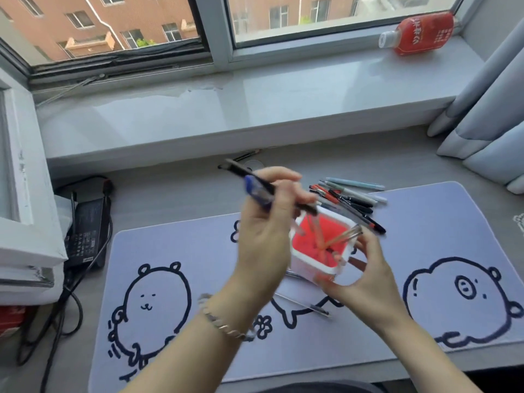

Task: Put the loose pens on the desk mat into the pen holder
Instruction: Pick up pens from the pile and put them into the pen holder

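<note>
A square white pen holder (309, 268) with a red inside stands tilted on the pale lilac desk mat (215, 251), with a few thin pens in it. My right hand (365, 276) grips its near right side. My left hand (272, 222) is above the holder's left rim, shut on a black pen (241, 170) and a blue pen (256, 191), their tips angled down toward the opening. A pile of several loose pens (351, 194) lies just behind the holder at the mat's far edge. One clear pen (306, 304) lies on the mat below the holder.
A laptop charger with cables (88, 225) sits left of the mat. The white windowsill (226, 109) runs behind the desk, with a red bottle (419, 34) lying on it. Curtains (487, 114) hang at the right. A white box stack (25, 222) stands at the far left.
</note>
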### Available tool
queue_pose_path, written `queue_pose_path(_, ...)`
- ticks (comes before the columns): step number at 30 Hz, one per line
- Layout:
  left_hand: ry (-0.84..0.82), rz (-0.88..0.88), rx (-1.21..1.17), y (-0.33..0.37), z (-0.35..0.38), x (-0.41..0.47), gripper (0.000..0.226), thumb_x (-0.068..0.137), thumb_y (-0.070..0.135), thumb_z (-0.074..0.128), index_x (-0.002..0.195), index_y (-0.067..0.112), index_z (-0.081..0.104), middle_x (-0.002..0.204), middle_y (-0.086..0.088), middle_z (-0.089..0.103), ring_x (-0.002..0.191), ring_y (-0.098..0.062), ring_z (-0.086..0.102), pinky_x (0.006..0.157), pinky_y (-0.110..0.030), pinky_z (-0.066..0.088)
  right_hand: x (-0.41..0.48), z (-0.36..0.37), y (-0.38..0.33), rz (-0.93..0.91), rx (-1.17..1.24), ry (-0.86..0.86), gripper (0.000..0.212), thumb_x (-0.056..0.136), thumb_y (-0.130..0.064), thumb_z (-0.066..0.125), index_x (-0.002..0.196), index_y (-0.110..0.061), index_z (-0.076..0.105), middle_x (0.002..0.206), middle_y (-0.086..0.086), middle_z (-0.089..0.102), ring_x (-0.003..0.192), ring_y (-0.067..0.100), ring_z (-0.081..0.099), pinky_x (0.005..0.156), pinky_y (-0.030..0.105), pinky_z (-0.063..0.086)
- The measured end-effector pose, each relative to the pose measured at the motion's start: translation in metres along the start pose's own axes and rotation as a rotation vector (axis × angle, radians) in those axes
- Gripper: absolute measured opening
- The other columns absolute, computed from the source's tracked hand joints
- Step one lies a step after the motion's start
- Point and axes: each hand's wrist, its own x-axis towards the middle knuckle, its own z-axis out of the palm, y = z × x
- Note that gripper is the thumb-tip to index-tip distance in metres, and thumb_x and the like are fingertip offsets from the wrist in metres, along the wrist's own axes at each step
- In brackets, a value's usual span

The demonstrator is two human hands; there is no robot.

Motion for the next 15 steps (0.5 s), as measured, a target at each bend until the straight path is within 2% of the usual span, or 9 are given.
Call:
queue_pose_path(2,-0.098,-0.096,0.088,-0.010,0.015,-0.005,0.020,0.090,0.009,0.047,0.081,0.020,0.060,0.074,0.002,0.065,0.075,-0.015,0.063,0.071,-0.024,0.054,0.000,0.002,-0.001,-0.015,0.001,0.000,0.083,0.051,-0.032,0.083,0.120,-0.043,0.037,0.118,-0.018,0.055,0.108,-0.002,0.052,0.092,0.026,0.045)
queue_pose_path(4,-0.154,-0.133,0.297,-0.022,0.017,-0.007,0.017,0.087,0.001,0.054,0.082,0.015,0.063,0.083,-0.002,0.066,0.083,-0.016,0.064,0.080,-0.028,0.053,0.001,-0.001,-0.005,-0.023,0.035,0.027,0.080,0.047,-0.041,0.078,0.114,-0.053,0.036,0.114,-0.026,0.054,0.107,-0.008,0.051,0.085,0.012,0.044)
queue_pose_path(6,-0.209,-0.123,0.449,-0.028,0.014,-0.006,0.020,0.082,-0.003,0.058,0.086,0.016,0.063,0.084,0.005,0.067,0.087,-0.009,0.064,0.085,-0.024,0.051,0.001,-0.008,-0.006,-0.038,0.042,0.058,0.079,0.049,-0.035,0.081,0.108,-0.059,0.035,0.112,-0.033,0.050,0.106,-0.012,0.049,0.080,0.006,0.043)
queue_pose_path(9,-0.316,-0.084,0.569,-0.027,0.007,-0.007,0.040,0.075,0.002,0.067,0.103,0.029,0.055,0.093,0.013,0.067,0.093,-0.001,0.063,0.087,-0.022,0.050,-0.001,-0.017,0.000,-0.026,0.041,0.066,0.083,0.055,-0.019,0.086,0.105,-0.061,0.034,0.109,-0.033,0.049,0.103,-0.013,0.050,0.081,0.010,0.042)
queue_pose_path(12,-0.376,0.023,0.622,-0.029,-0.003,-0.011,0.066,0.069,0.009,0.077,0.120,0.031,0.044,0.114,0.008,0.062,0.107,0.000,0.056,0.090,-0.017,0.045,-0.005,-0.024,0.007,0.015,0.041,0.087,0.083,0.054,-0.022,0.085,0.109,-0.056,0.034,0.112,-0.030,0.047,0.096,-0.023,0.048,0.074,0.012,0.043)
queue_pose_path(15,-0.375,0.009,0.658,-0.039,-0.023,-0.014,0.079,0.063,0.018,0.082,0.126,0.034,0.037,0.128,0.010,0.052,0.117,0.002,0.048,0.093,-0.016,0.041,-0.008,-0.036,0.014,0.070,0.053,0.159,0.085,0.050,-0.027,0.086,0.118,-0.042,0.037,0.115,-0.018,0.050,0.097,-0.027,0.044,0.083,0.016,0.039)
